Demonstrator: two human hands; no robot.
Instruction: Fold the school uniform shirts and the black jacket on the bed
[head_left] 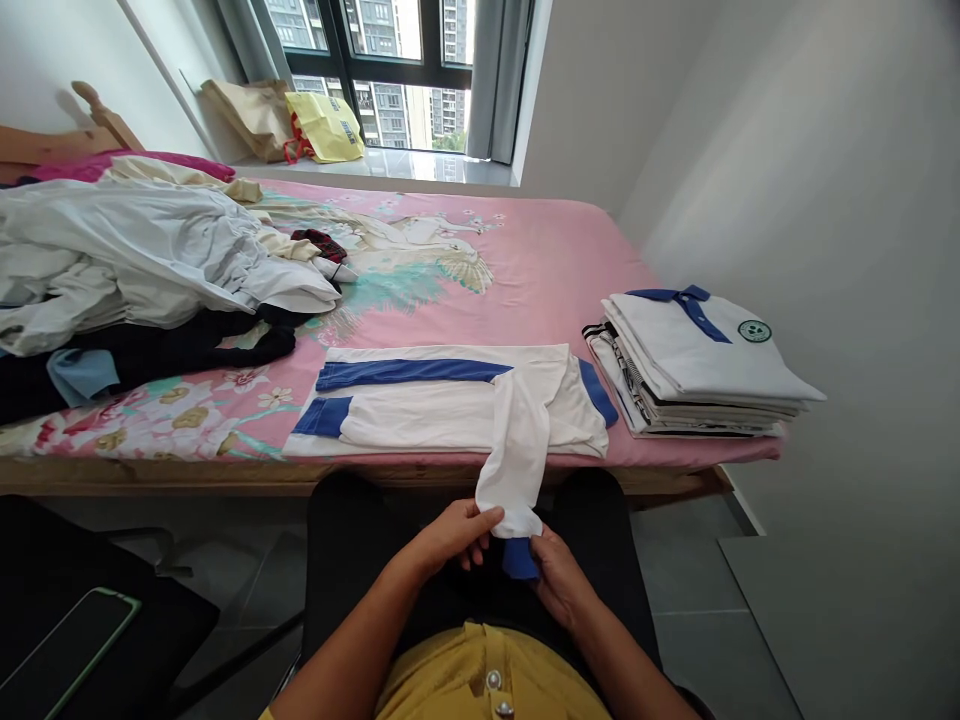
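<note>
A white shirt with blue trim (450,405) lies partly folded at the near edge of the bed. One long sleeve (517,450) hangs off the edge toward me. My left hand (457,535) pinches the white end of that sleeve. My right hand (559,580) grips its blue cuff (521,558) just below. Both hands are closed on the sleeve, in front of my lap.
A stack of folded shirts (697,365) sits at the bed's right corner. A heap of unfolded clothes (142,270) covers the left side of the pink floral sheet (525,270). A phone (64,650) lies low left. Bags (300,120) stand on the window sill.
</note>
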